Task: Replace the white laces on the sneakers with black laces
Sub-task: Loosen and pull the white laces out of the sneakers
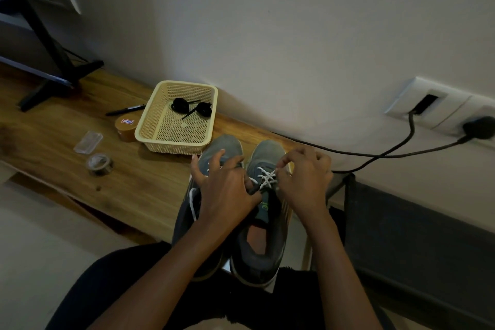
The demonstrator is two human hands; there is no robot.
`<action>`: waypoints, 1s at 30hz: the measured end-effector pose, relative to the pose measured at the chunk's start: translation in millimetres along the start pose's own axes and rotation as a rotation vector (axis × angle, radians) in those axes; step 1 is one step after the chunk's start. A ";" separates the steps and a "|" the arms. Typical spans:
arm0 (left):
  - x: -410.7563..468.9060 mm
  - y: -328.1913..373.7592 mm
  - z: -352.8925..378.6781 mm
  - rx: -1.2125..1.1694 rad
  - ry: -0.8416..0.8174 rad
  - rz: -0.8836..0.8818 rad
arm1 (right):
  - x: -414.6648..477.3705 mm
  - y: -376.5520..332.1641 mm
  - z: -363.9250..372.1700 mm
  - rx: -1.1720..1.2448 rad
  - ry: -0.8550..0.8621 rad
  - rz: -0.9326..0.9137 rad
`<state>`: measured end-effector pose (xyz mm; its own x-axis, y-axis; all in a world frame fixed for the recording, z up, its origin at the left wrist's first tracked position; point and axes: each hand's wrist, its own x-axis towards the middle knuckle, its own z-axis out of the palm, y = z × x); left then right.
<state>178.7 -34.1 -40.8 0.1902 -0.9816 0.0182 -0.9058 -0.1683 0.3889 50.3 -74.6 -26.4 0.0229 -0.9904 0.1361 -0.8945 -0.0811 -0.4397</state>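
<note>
Two grey fabric sneakers [267,151] stand on the wooden bench [134,182]. The right hand [302,177] pinches the criss-crossed white lace [267,178]. The left hand [227,187] splays bent fingers; I cannot tell its grip. Farther left, coiled black laces [179,105] lie in a perforated cream basket [150,126] against the plain wall [294,35].

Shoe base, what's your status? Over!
Left hand rests on left sneaker. Right hand pinches white lace on right sneaker. Black laces coiled in basket. Nothing blocking.
</note>
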 end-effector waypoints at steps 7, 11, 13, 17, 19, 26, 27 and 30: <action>1.4 -2.2 2.4 0.006 0.010 -0.002 | -3.4 -3.3 0.2 -0.095 -0.251 -0.118; 0.4 -2.3 1.0 -0.007 0.012 -0.007 | -0.7 0.1 -0.7 -0.065 -0.155 -0.118; 0.2 -1.3 0.0 -0.013 0.006 -0.012 | 2.0 4.7 -2.6 -0.020 -0.047 -0.033; -1.6 -0.7 -2.0 -0.004 0.001 -0.005 | 3.6 6.6 -3.8 0.074 -0.007 0.050; -2.4 -1.3 -2.2 0.008 -0.009 0.004 | 2.0 2.8 -3.3 0.071 -0.071 0.008; -0.2 -5.1 -12.7 0.062 -0.060 0.036 | -3.1 -1.9 -3.6 -0.086 -0.275 -0.143; -0.3 -5.6 -13.6 0.060 -0.059 0.044 | -3.3 -1.6 -3.5 -0.105 -0.293 -0.141; -1.5 -5.3 -13.1 0.058 -0.049 0.065 | -3.1 -0.4 -2.6 -0.108 -0.310 -0.147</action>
<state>188.2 -30.6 -30.8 0.1131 -0.9936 -0.0043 -0.9364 -0.1081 0.3340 49.4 -71.3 -24.3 0.2748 -0.9571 -0.0920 -0.9132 -0.2298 -0.3367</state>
